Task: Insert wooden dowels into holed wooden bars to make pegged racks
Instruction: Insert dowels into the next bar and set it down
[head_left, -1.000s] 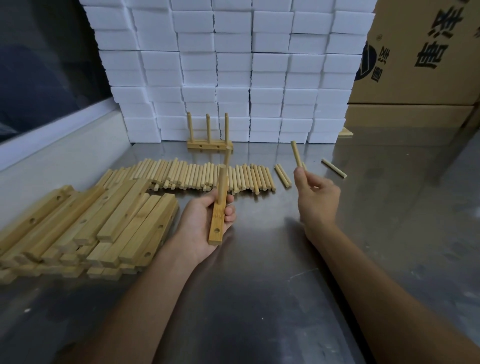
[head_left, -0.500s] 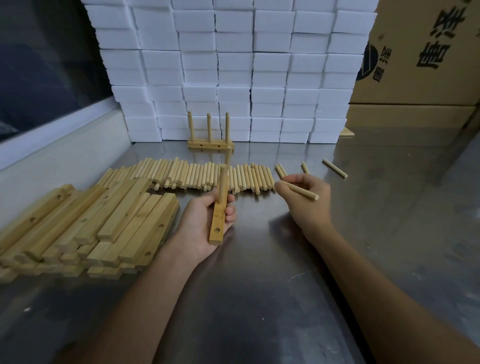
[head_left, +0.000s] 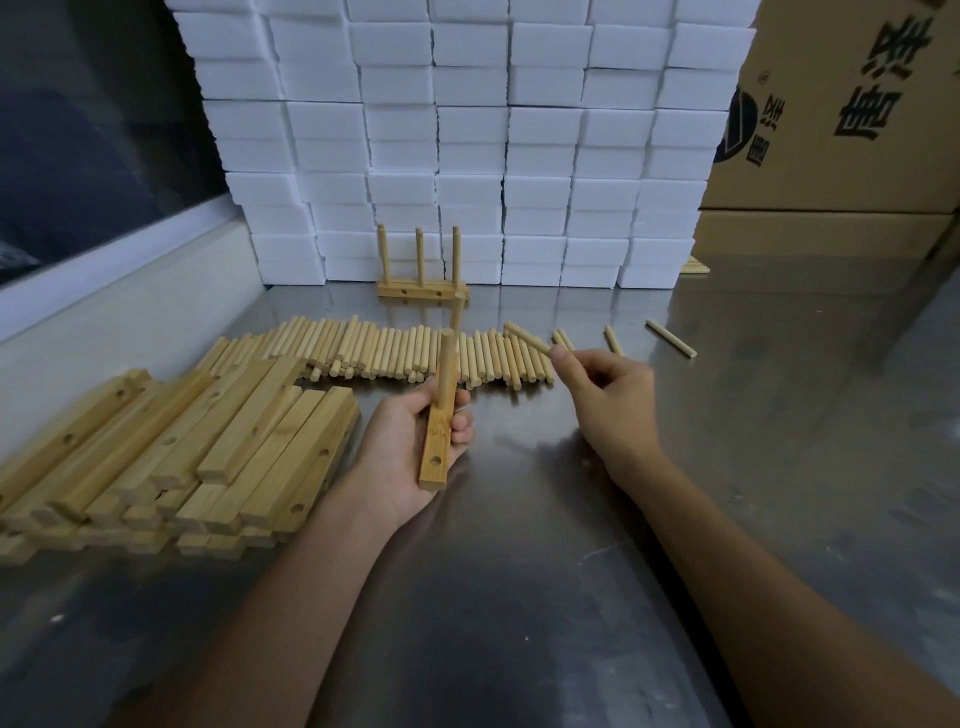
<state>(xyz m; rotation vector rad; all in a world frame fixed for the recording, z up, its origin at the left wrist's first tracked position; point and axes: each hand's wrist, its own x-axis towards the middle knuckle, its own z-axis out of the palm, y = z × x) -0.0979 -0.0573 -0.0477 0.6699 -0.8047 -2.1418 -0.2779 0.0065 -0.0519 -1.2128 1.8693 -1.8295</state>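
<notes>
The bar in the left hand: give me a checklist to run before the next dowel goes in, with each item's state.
1. Left hand grips the bar: ok.
2. Right hand holds a dowel in a fingertip grip: ok.
3. Free hole near the bar's close end faces up and is unblocked: ok.
4. Standing dowel already in the bar is upright: ok.
5. Held dowel lined up with the free hole: not ok, it is off to the right and lying nearly flat.
6. Standing dowel fully seated: cannot tell.

dim light, dull table glare, edges bowed, sharp focus
</notes>
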